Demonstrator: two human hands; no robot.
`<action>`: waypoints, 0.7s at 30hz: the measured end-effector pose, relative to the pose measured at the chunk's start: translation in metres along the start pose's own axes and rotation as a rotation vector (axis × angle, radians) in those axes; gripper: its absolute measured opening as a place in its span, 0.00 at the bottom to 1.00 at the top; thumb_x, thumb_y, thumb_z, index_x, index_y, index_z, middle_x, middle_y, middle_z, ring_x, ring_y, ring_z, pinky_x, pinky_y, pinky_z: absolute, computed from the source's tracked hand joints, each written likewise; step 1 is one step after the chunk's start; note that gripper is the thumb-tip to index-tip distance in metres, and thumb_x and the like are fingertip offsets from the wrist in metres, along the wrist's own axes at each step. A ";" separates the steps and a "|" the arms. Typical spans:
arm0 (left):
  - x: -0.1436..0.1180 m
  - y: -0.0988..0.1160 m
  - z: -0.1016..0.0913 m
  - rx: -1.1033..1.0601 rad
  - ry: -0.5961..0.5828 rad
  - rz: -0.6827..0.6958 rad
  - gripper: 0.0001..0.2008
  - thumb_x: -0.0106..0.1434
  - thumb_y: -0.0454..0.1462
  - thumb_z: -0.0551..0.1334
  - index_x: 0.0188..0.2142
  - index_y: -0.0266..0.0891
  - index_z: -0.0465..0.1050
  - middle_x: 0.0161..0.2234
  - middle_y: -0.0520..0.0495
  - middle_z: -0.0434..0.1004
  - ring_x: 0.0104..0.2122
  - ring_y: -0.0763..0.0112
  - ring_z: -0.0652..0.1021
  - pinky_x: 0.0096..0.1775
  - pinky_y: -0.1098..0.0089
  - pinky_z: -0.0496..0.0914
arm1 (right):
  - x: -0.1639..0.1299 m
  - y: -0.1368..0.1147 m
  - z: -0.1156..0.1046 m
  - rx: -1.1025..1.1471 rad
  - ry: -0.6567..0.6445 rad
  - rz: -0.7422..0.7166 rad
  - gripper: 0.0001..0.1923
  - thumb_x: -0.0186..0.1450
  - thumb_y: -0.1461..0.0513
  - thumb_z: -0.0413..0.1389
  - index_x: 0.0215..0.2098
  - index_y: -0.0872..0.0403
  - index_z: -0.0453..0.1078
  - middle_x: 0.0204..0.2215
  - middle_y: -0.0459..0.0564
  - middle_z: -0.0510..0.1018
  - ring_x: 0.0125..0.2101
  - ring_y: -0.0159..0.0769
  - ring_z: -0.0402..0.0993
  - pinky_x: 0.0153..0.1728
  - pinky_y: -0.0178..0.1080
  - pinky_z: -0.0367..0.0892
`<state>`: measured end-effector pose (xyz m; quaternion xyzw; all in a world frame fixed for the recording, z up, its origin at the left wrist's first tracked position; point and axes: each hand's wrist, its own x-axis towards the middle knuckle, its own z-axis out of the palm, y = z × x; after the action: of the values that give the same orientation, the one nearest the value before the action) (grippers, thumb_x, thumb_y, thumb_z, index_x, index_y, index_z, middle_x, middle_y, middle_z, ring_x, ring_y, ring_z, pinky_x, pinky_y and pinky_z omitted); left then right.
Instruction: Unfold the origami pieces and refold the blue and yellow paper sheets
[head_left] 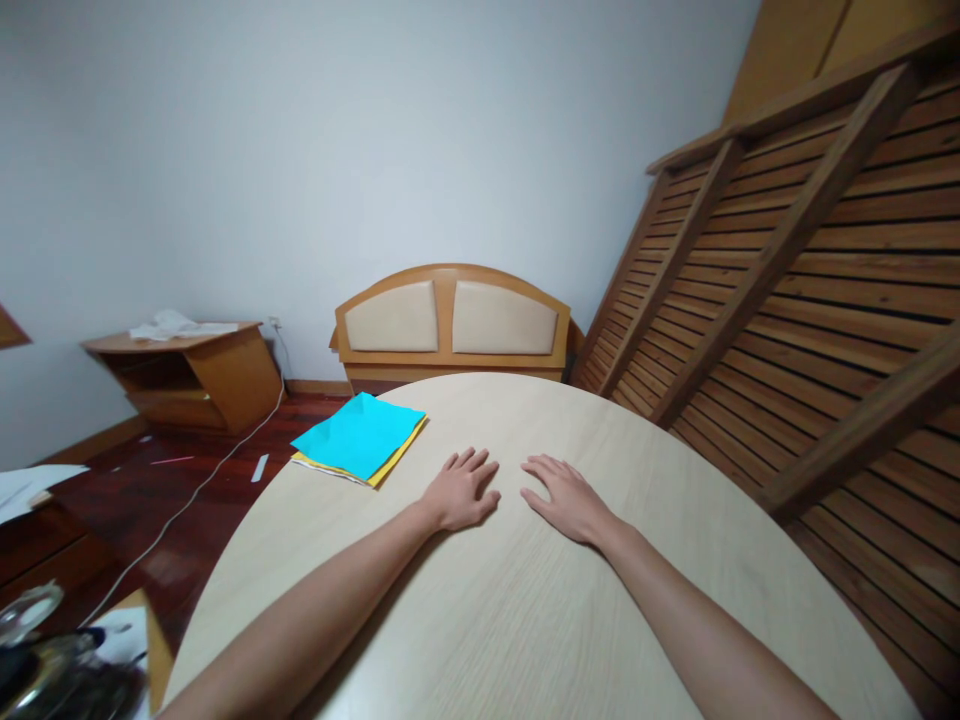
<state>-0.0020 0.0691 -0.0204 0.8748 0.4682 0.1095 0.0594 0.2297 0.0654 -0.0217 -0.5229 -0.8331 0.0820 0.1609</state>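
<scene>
My left hand (461, 490) lies palm down on the round pale wood table (480, 620), its fingers spread and nothing in it. A short gap to the right, my right hand (566, 495) rests on the same surface, fingers stretched out and also holding nothing. Up and to the left of my left hand is a small stack of coloured paper: a bright blue sheet (360, 432) on top, with a yellow sheet (397, 456) and a whitish edge showing beneath. The stack sits at the table's far left edge, apart from both hands.
Beyond the table a headboard (445, 316) stands against the wall. A slatted wooden bed frame (750, 260) leans at the right. On the left are a low cabinet (232, 380) with white plastic on it, a white cable (191, 495) across the floor, and cluttered furniture.
</scene>
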 end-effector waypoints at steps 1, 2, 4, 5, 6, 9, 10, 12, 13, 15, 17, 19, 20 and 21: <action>-0.001 -0.001 -0.001 -0.007 -0.002 0.013 0.30 0.67 0.50 0.52 0.66 0.44 0.57 0.69 0.42 0.51 0.67 0.48 0.53 0.64 0.46 0.51 | 0.003 -0.002 -0.002 -0.006 -0.003 0.001 0.27 0.68 0.49 0.49 0.60 0.52 0.64 0.62 0.55 0.66 0.63 0.45 0.58 0.64 0.50 0.48; -0.001 -0.002 -0.002 -0.012 -0.007 0.023 0.30 0.67 0.51 0.53 0.66 0.45 0.57 0.69 0.42 0.51 0.68 0.48 0.53 0.64 0.45 0.51 | 0.005 -0.004 -0.003 -0.014 -0.017 0.006 0.26 0.68 0.50 0.49 0.60 0.53 0.64 0.61 0.57 0.66 0.62 0.47 0.59 0.63 0.52 0.48; 0.000 -0.003 -0.003 -0.020 -0.017 0.030 0.31 0.67 0.51 0.53 0.66 0.46 0.57 0.69 0.43 0.50 0.68 0.48 0.53 0.64 0.44 0.50 | 0.009 -0.008 -0.004 -0.023 -0.059 0.028 0.28 0.68 0.49 0.49 0.61 0.52 0.63 0.62 0.58 0.65 0.63 0.49 0.57 0.63 0.56 0.47; 0.001 -0.003 -0.003 -0.023 -0.021 0.028 0.30 0.67 0.51 0.53 0.66 0.46 0.57 0.69 0.43 0.50 0.68 0.48 0.53 0.64 0.44 0.50 | 0.010 -0.009 -0.003 -0.024 -0.072 0.042 0.29 0.68 0.48 0.48 0.62 0.52 0.62 0.63 0.58 0.63 0.64 0.50 0.54 0.63 0.58 0.45; 0.002 -0.003 -0.003 -0.025 -0.024 0.026 0.30 0.68 0.51 0.52 0.66 0.46 0.57 0.69 0.43 0.50 0.68 0.49 0.53 0.64 0.44 0.50 | 0.010 -0.010 -0.002 -0.021 -0.075 0.054 0.29 0.68 0.47 0.47 0.63 0.52 0.61 0.64 0.58 0.61 0.66 0.50 0.51 0.64 0.58 0.43; 0.002 -0.002 -0.003 -0.028 -0.028 0.027 0.29 0.69 0.50 0.50 0.66 0.45 0.57 0.69 0.43 0.51 0.68 0.50 0.53 0.64 0.46 0.50 | 0.005 -0.008 0.004 -0.001 -0.060 0.048 0.31 0.69 0.46 0.45 0.65 0.51 0.58 0.68 0.55 0.57 0.68 0.46 0.45 0.66 0.56 0.37; 0.002 -0.002 -0.004 -0.028 -0.032 0.031 0.29 0.69 0.50 0.50 0.66 0.45 0.57 0.69 0.43 0.50 0.68 0.51 0.53 0.64 0.46 0.51 | 0.003 -0.007 0.005 0.005 -0.059 0.035 0.31 0.69 0.46 0.45 0.66 0.51 0.58 0.68 0.54 0.56 0.68 0.45 0.44 0.66 0.54 0.37; 0.000 -0.002 -0.004 -0.029 -0.042 0.036 0.30 0.68 0.50 0.51 0.67 0.44 0.56 0.69 0.43 0.50 0.68 0.50 0.52 0.64 0.47 0.50 | 0.000 -0.006 0.007 0.013 -0.067 0.015 0.33 0.69 0.46 0.45 0.67 0.51 0.57 0.69 0.53 0.54 0.69 0.44 0.44 0.67 0.52 0.38; -0.001 -0.002 -0.004 -0.030 -0.046 0.036 0.31 0.68 0.51 0.52 0.67 0.44 0.56 0.69 0.42 0.49 0.68 0.50 0.52 0.65 0.47 0.50 | -0.001 -0.006 0.007 0.013 -0.068 0.012 0.33 0.69 0.45 0.45 0.67 0.51 0.57 0.69 0.53 0.54 0.69 0.44 0.44 0.67 0.52 0.38; -0.003 -0.001 -0.005 -0.033 -0.047 0.033 0.32 0.67 0.52 0.53 0.67 0.44 0.55 0.69 0.42 0.48 0.68 0.49 0.51 0.65 0.47 0.49 | -0.002 -0.006 0.007 0.009 -0.069 0.015 0.33 0.69 0.45 0.45 0.67 0.52 0.57 0.69 0.53 0.53 0.69 0.44 0.43 0.67 0.51 0.38; -0.004 0.000 -0.005 -0.037 -0.047 0.030 0.32 0.67 0.52 0.52 0.67 0.43 0.55 0.69 0.42 0.48 0.68 0.50 0.51 0.65 0.47 0.48 | -0.002 -0.006 0.006 0.002 -0.069 0.015 0.34 0.69 0.45 0.45 0.67 0.52 0.57 0.69 0.52 0.54 0.69 0.44 0.44 0.67 0.51 0.39; -0.004 0.000 -0.005 -0.038 -0.048 0.031 0.32 0.68 0.52 0.52 0.67 0.43 0.55 0.69 0.42 0.48 0.68 0.49 0.51 0.65 0.47 0.49 | -0.001 -0.007 0.006 -0.005 -0.070 0.013 0.34 0.69 0.45 0.45 0.67 0.52 0.57 0.69 0.52 0.54 0.69 0.44 0.44 0.67 0.52 0.39; -0.004 0.001 -0.005 -0.038 -0.048 0.031 0.32 0.68 0.52 0.52 0.67 0.43 0.56 0.69 0.42 0.48 0.68 0.49 0.51 0.65 0.47 0.49 | -0.001 -0.007 0.006 -0.008 -0.070 0.013 0.34 0.69 0.45 0.45 0.67 0.52 0.57 0.69 0.52 0.54 0.69 0.44 0.44 0.67 0.52 0.39; -0.004 0.001 -0.006 -0.038 -0.047 0.032 0.32 0.68 0.51 0.52 0.67 0.43 0.56 0.69 0.41 0.48 0.68 0.49 0.51 0.65 0.47 0.49 | -0.001 -0.007 0.006 -0.010 -0.072 0.015 0.34 0.69 0.45 0.45 0.67 0.52 0.57 0.69 0.52 0.54 0.69 0.44 0.44 0.67 0.52 0.39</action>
<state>-0.0050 0.0654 -0.0155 0.8833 0.4504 0.0988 0.0852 0.2222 0.0619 -0.0255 -0.5265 -0.8348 0.0978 0.1278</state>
